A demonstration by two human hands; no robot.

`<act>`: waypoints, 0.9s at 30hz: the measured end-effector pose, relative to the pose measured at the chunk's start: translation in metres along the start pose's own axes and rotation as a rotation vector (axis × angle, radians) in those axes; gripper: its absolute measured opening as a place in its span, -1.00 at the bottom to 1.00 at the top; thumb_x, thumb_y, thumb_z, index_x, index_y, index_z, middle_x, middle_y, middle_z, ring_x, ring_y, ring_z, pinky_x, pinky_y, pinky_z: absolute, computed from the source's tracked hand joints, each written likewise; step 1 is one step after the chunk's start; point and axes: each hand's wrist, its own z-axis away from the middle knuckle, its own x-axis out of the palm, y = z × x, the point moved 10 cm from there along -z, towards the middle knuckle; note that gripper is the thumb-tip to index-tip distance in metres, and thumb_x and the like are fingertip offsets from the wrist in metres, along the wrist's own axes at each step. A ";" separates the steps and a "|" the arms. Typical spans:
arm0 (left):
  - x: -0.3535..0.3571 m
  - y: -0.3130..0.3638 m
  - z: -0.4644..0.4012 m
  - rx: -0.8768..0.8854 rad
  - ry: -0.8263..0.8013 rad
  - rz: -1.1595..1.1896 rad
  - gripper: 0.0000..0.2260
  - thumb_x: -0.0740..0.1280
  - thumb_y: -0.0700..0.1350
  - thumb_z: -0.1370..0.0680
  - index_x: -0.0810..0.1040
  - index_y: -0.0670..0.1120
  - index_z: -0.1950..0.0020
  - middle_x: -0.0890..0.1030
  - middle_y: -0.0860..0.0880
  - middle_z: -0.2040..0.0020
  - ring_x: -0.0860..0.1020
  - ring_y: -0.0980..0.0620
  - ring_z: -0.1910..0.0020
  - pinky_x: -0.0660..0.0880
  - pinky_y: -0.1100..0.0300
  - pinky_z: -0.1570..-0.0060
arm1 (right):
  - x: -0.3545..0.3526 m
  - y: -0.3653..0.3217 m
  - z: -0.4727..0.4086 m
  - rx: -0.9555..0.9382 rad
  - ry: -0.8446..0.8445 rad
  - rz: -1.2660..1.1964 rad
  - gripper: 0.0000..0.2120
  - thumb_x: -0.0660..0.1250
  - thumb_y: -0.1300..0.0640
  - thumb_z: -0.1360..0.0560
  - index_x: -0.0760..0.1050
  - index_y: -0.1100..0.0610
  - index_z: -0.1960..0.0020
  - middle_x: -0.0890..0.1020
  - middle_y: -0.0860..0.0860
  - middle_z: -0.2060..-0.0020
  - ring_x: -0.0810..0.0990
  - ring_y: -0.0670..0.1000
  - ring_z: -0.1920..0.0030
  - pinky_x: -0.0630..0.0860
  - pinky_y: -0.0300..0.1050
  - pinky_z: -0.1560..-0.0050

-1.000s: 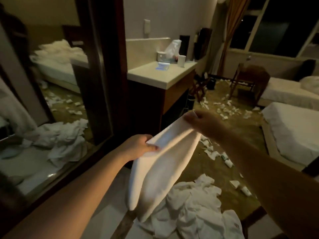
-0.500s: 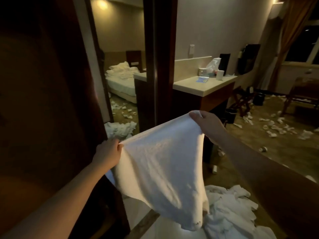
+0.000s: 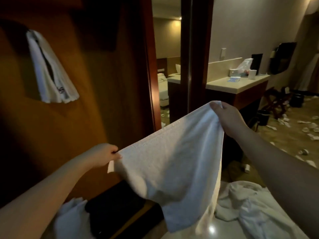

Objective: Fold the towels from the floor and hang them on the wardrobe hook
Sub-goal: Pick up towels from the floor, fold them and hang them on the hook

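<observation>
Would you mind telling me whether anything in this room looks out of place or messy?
Yes: crumpled white towels lie heaped on the floor at lower right, and scraps of white litter are strewn across the carpet beyond the counter.

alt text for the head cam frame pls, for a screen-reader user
A person holds a white towel stretched between both hands, the left hand pinching one top corner and the right hand gripping the other, higher corner. A folded towel already hangs on the wooden wardrobe at upper left. More crumpled towels lie on the floor below.
</observation>
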 end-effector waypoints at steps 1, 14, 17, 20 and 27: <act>0.000 -0.019 0.018 -0.012 0.005 0.001 -0.87 0.25 0.08 -0.64 0.53 0.08 0.00 0.58 0.00 -0.10 0.57 0.03 -0.01 0.48 0.21 0.12 | 0.012 -0.008 0.017 -0.002 -0.009 0.007 -0.76 0.21 -0.29 -0.58 0.58 -0.21 0.03 0.67 -0.14 0.10 0.65 -0.13 0.08 0.50 -0.15 0.15; -0.069 -0.227 0.234 -0.150 0.659 0.692 -0.69 0.43 0.10 -0.52 0.49 -0.07 0.28 0.50 0.04 0.44 0.45 -0.01 0.41 0.29 0.13 0.39 | 0.144 -0.087 0.165 0.131 -0.115 -0.296 -0.68 0.35 -0.23 -0.52 0.67 -0.03 -0.06 0.74 -0.03 0.03 0.72 -0.01 -0.01 0.61 0.00 -0.10; -0.064 -0.251 0.264 -0.172 0.564 0.572 -0.76 0.46 0.08 -0.50 0.54 -0.03 0.24 0.59 -0.02 0.33 0.54 -0.02 0.33 0.38 0.12 0.35 | 0.168 -0.105 0.179 0.137 -0.158 -0.317 -0.69 0.35 -0.20 -0.54 0.66 0.01 -0.08 0.74 -0.01 0.03 0.72 0.01 -0.01 0.61 -0.03 -0.05; -0.049 -0.270 0.280 -0.132 0.360 0.675 -0.91 0.47 -0.08 -0.52 0.60 -0.06 0.10 0.64 -0.06 0.16 0.58 -0.04 0.14 0.45 0.03 0.08 | 0.185 -0.120 0.186 0.154 -0.178 -0.344 -0.71 0.36 -0.21 -0.54 0.66 -0.01 -0.05 0.74 -0.03 0.06 0.73 0.00 0.01 0.62 -0.05 -0.01; -0.036 -0.309 0.315 -0.203 0.398 1.191 -0.88 0.38 -0.11 -0.56 0.68 -0.11 -0.03 0.70 -0.08 -0.01 0.62 -0.03 -0.06 0.42 0.14 -0.08 | 0.229 -0.122 0.209 0.285 -0.264 -0.470 -0.60 0.41 -0.20 -0.50 0.61 0.04 -0.20 0.72 0.08 -0.07 0.72 0.08 -0.07 0.60 0.11 -0.19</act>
